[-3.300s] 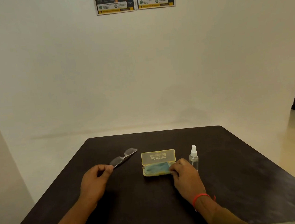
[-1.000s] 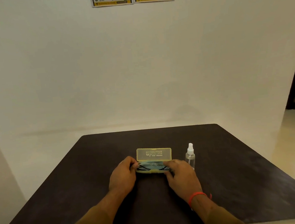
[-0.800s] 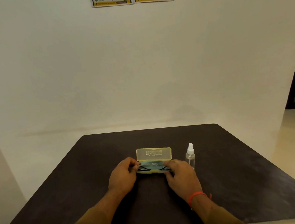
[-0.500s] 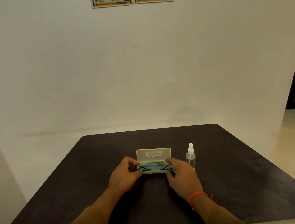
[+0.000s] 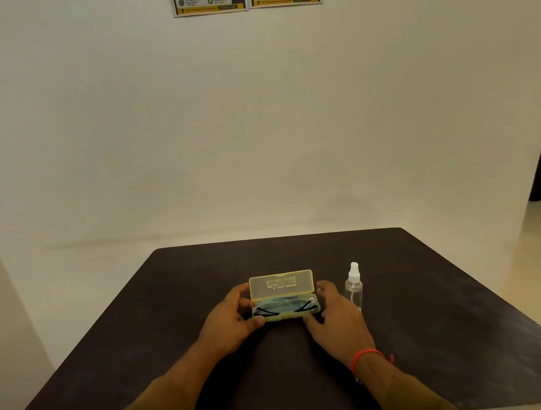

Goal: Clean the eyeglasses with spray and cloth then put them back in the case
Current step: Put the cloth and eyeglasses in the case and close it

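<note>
Eyeglasses [image 5: 284, 305] sit folded inside the open yellow case [image 5: 285, 314] on the dark tabletop [image 5: 437, 337], on top of a bluish cloth [image 5: 273, 303]. Left hand [image 5: 228, 323] grips the case's left end, right hand [image 5: 333, 320] cups its right end, fingers curled around it. Spray bottle [image 5: 354, 287] stands upright just right of that hand.
</note>
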